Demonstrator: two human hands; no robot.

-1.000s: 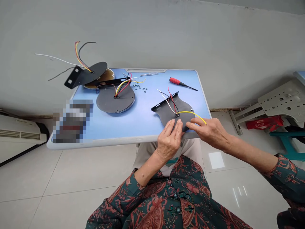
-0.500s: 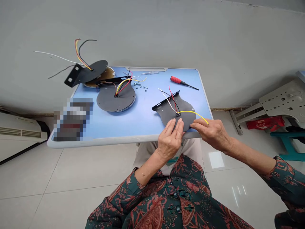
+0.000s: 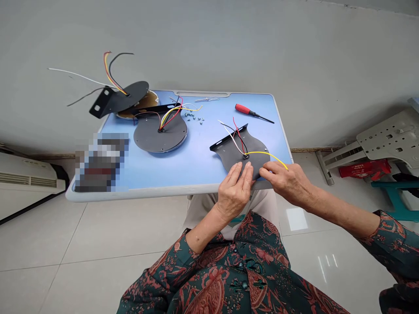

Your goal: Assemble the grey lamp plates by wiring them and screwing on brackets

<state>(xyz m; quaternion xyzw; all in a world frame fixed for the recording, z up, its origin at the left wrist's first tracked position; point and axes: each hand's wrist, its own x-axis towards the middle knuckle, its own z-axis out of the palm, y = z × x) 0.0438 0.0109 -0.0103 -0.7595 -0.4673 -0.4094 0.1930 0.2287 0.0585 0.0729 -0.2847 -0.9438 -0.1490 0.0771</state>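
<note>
A dark grey round metal plate (image 3: pixel 234 150) with a bent bracket edge lies near the front right of the blue table (image 3: pixel 196 152). Red, black, white and yellow wires (image 3: pixel 262 153) come out of its centre hole. My left hand (image 3: pixel 233 194) rests on the plate's near edge, fingers stretched flat beside the hole. My right hand (image 3: pixel 285 183) is at the plate's right near edge, thumb and forefinger pinched together at the rim; what they pinch is too small to see. The yellow wire runs over this hand.
A second round plate with wires (image 3: pixel 160 133) lies mid-table; a third plate with bracket (image 3: pixel 119 98) overhangs the back left corner. Small screws (image 3: pixel 194 117) and a red-handled screwdriver (image 3: pixel 252 113) lie at the back. A blurred patch (image 3: pixel 100 162) covers the front left. White plastic furniture (image 3: pixel 376 141) stands at right.
My right hand has slid a little left along the plate's near rim, toward my left hand. The left hand and the plate have stayed put.
</note>
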